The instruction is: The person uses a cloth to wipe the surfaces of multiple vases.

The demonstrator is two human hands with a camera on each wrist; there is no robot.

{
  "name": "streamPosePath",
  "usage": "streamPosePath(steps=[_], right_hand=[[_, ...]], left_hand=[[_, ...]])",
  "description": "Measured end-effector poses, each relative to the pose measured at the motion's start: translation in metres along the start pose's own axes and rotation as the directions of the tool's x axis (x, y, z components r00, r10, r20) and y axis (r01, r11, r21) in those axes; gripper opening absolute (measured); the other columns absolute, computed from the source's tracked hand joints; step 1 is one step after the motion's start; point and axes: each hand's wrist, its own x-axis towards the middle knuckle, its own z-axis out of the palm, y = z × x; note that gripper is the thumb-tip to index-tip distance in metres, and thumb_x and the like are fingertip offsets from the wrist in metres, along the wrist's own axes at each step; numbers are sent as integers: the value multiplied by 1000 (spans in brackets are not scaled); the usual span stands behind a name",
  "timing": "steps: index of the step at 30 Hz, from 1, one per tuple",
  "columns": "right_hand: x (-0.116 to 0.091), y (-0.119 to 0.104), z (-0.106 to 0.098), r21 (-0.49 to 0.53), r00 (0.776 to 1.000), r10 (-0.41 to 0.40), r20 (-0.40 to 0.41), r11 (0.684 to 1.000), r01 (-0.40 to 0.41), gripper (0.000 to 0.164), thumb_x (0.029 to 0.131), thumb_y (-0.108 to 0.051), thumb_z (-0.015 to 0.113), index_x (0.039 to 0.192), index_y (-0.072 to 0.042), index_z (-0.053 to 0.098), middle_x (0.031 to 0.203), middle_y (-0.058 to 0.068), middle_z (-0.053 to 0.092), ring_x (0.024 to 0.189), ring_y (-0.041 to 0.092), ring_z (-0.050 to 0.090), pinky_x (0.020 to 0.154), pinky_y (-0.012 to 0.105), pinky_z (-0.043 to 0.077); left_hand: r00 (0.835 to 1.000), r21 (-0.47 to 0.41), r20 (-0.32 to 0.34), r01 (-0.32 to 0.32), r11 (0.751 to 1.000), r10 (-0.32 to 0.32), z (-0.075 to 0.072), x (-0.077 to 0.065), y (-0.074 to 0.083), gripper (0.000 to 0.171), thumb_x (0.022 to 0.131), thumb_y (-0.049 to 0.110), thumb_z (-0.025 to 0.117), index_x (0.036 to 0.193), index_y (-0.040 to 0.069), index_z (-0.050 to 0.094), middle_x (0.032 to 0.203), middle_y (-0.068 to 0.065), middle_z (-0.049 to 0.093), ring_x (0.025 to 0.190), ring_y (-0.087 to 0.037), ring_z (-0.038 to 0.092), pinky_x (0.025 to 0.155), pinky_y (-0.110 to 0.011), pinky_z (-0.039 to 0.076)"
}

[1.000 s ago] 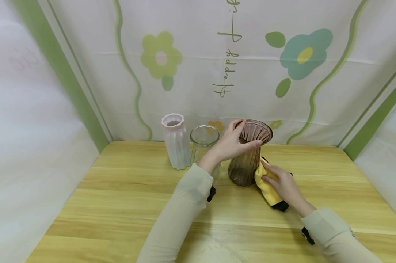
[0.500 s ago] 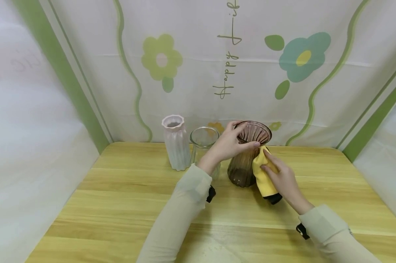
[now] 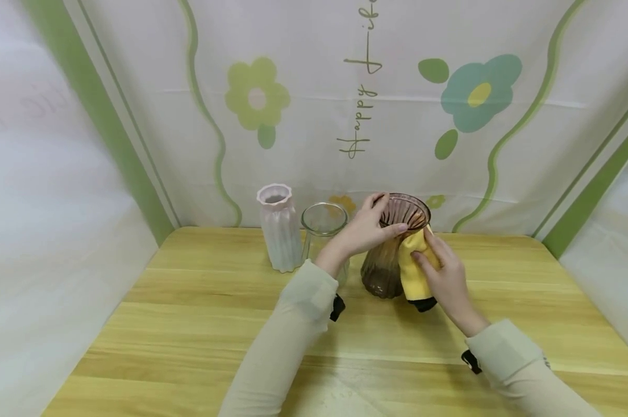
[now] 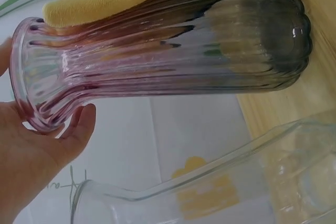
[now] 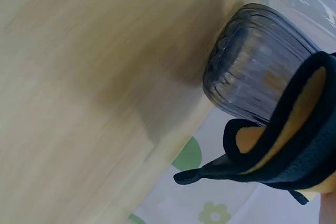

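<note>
A ribbed glass vase [image 3: 380, 275], pinkish at the flared rim and grey-brown lower down, stands on the table. My left hand [image 3: 363, 230] grips its rim, the thumb in front and the fingers behind. A yellow cloth [image 3: 413, 271] with a black border is pinched in my right hand [image 3: 446, 281] and lies against the vase's right side, just under the rim. In the left wrist view, the cloth [image 4: 113, 1] touches the neck of the vase [image 4: 173, 51]. The right wrist view shows the cloth's dark edge [image 5: 310, 114] hanging beside the vase base [image 5: 236, 66].
A clear glass vase [image 3: 314, 243] stands close to the left of the ribbed one, partly behind my left arm. Further left is a pale pink-white fluted vase [image 3: 283, 237]. A printed curtain [image 3: 314, 116] hangs behind the wooden table [image 3: 199, 324].
My right hand has slid the cloth up the vase's right side, from low on the body to just below the rim. My left hand keeps its grip on the rim.
</note>
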Motion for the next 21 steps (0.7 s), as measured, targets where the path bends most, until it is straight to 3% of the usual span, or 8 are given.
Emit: streamPosePath(steps=[3, 6, 9, 12, 14, 17, 19, 21], right_hand=[[-2, 2, 0, -25, 999, 16, 44, 1000, -15, 63, 73, 12, 71, 133, 6, 51, 122, 32, 57, 116, 13, 57, 98, -3, 28], [-5, 7, -1, -58, 996, 2, 89, 998, 3, 64, 71, 12, 72, 132, 4, 53, 121, 31, 58, 109, 38, 56, 98, -4, 26], [-9, 14, -2, -64, 992, -39, 119, 997, 47, 67, 67, 13, 74, 130, 3, 55, 115, 30, 61, 106, 19, 59, 96, -3, 29], [-14, 21, -4, -78, 987, -92, 135, 992, 103, 69, 62, 15, 77, 127, 3, 58, 106, 26, 64, 101, -5, 51, 89, -3, 33], [-18, 24, -5, -103, 982, -114, 149, 986, 130, 68, 60, 15, 78, 124, 4, 60, 103, 23, 65, 97, -5, 53, 85, -3, 34], [-24, 28, -7, -156, 976, -101, 194, 979, 132, 62, 62, 11, 79, 121, 3, 63, 101, 20, 67, 90, 16, 63, 80, 11, 48], [-28, 29, -8, -189, 970, -51, 239, 977, 98, 57, 66, 7, 79, 121, 2, 63, 103, 21, 68, 88, 32, 65, 78, 27, 55], [-32, 29, -9, -216, 953, 33, 300, 976, 34, 54, 72, 3, 77, 124, 1, 62, 108, 26, 66, 93, 41, 65, 78, 47, 54]], left_hand=[[1000, -41, 12, 12, 999, -12, 3, 1, 0, 78, 97, 44, 50, 155, 14, 8, 163, -3, -2, 149, -33, 11, 117, -51, 25], [1000, -99, 20, 24, 995, -22, 5, 1, -1, 76, 97, 43, 49, 155, 17, 7, 162, 2, -6, 149, -33, 5, 117, -54, 24], [1000, -111, 6, 26, 993, -25, 6, 2, -2, 76, 97, 44, 50, 155, 22, 7, 162, 3, -6, 149, -33, 4, 116, -55, 25], [999, -67, -25, 38, 997, -40, 9, 3, -1, 80, 92, 52, 54, 154, 30, 8, 162, 2, -2, 149, -32, 9, 112, -56, 31], [998, -28, -53, 45, 999, -47, 12, 3, -1, 85, 88, 57, 57, 154, 33, 8, 162, 0, 2, 148, -33, 12, 110, -57, 34], [995, 4, -85, 53, 999, -52, 14, 4, 0, 90, 84, 61, 59, 153, 35, 8, 161, -1, 6, 148, -32, 16, 109, -56, 36], [994, 27, -97, 48, 998, -45, 14, 4, -1, 89, 85, 61, 59, 153, 33, 9, 161, -2, 8, 147, -31, 18, 109, -55, 36], [994, 40, -100, 44, 998, -40, 14, 4, -2, 88, 86, 61, 58, 154, 32, 10, 161, -2, 9, 147, -30, 19, 109, -54, 37]])
